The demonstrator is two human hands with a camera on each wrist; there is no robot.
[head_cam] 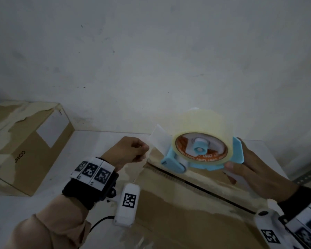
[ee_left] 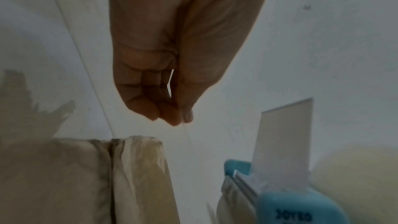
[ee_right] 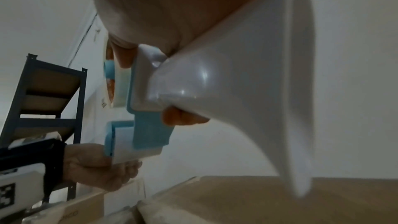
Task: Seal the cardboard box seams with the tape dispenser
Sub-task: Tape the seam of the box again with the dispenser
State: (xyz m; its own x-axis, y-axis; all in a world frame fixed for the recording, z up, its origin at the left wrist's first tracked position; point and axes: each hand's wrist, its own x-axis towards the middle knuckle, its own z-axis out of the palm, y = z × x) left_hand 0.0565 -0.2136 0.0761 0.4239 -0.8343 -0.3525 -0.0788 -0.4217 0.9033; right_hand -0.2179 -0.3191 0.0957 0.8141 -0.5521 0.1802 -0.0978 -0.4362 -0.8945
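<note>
A blue tape dispenser (head_cam: 171,159) with a roll of clear tape (head_cam: 201,123) hangs above the cardboard box (head_cam: 178,209). My right hand (head_cam: 241,169) grips its white handle (ee_right: 237,91), and one finger (ee_right: 183,118) shows under the grip. Left of the dispenser's mouth, my left hand (head_cam: 144,151) pinches the free end of the clear tape (ee_left: 187,134) between thumb and curled fingers (ee_left: 170,117). A white flap (ee_left: 284,142) stands up from the blue head (ee_left: 297,207). The box's centre seam (head_cam: 196,186) gapes dark between the flaps, and old tape residue covers its corner (ee_left: 133,168).
A second cardboard box (head_cam: 29,141) printed PICO, with a white label, lies at the left on the white table (head_cam: 101,139). A white wall stands close behind. A dark metal shelf rack (ee_right: 43,100) is off to the side.
</note>
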